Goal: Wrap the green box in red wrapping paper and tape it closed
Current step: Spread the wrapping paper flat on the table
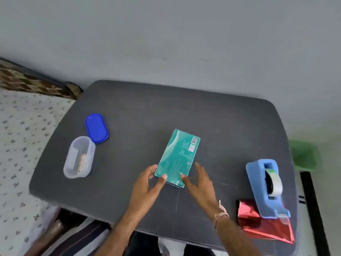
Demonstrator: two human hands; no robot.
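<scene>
The green box (178, 157) lies flat in the middle of the dark grey table (221, 126), its long side running away from me. My left hand (147, 185) is at the box's near left corner, thumb tip resting on its top and fingers straight beside its edge. My right hand (200, 183) is at the near right corner, thumb tip on the box and fingers spread loosely off its right side. The red shiny wrapping paper (258, 226) lies folded at the table's near right corner. A blue tape dispenser (265, 187) stands partly on it.
At the left of the table stands an open clear plastic container (79, 157) with its blue lid (96, 128) lying behind it. A bed with a patterned sheet (22, 145) adjoins the table's left side. A grey wall (166, 43) rises behind. Something green (304, 156) shows past the right edge.
</scene>
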